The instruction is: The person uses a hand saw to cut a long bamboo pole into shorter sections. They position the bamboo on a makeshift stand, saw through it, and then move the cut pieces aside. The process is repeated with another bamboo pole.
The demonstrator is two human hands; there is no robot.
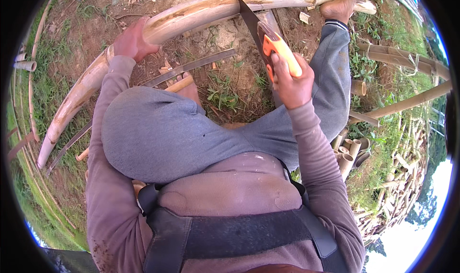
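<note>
A thick, pale bamboo pole (211,10) runs across in front of me, bending in the wide view. My left hand (132,40) rests on the pole with its thumb spread away from the fingers. In my right hand (293,79) is the orange handle of a hand saw (250,19), fingers wrapped round it. The saw's dark blade reaches up to the pole and crosses its near side; whether its teeth are in a cut I cannot tell. My bare right foot (341,7) presses on the pole near its right end.
A split bamboo strip (191,67) lies by my other foot (189,92). Cut bamboo tubes (347,158) and shoes (362,153) sit at my right. Beyond them spreads a heap of bamboo pieces (400,182). Bamboo poles (407,100) stick out at the right. Wood chips dot the ground.
</note>
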